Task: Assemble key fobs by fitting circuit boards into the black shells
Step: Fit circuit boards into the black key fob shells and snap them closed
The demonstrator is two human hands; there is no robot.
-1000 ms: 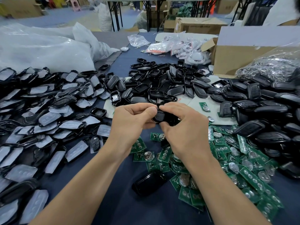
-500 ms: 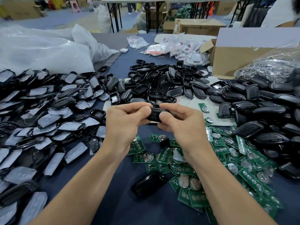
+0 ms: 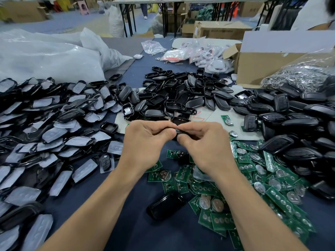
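Blue-covered bench (image 3: 137, 238) fills the view. Far L corner: big white plastic bags (image 3: 45, 57), heaped up. Far R corner: open cardboard box (image 3: 262, 67), w/ a clear bag of metal bits (image 3: 299, 75) just beside it. Along the L edge, a wide heap of grey-faced shell halves (image 3: 45, 134). Along the R edge, stacked black fobs (image 3: 299, 122). Mid-bench toward the far side, a pile of empty black shells (image 3: 181, 98). Near R, green circuit boards (image 3: 272, 180) strewn about, round silver cells on some.

Now the hands: L hand (image 3: 145, 144) and R hand (image 3: 208, 145) meet above mid-bench. Fingers are curled, and each hand's thumb and fingertips pinch the same small black shell (image 3: 181, 131) btwn them, off the surface. Fingers cover most of it, so can't tell if a board's inside. One lone black fob (image 3: 165, 205) lies near the front edge, btwn the forearms, just L of the boards.
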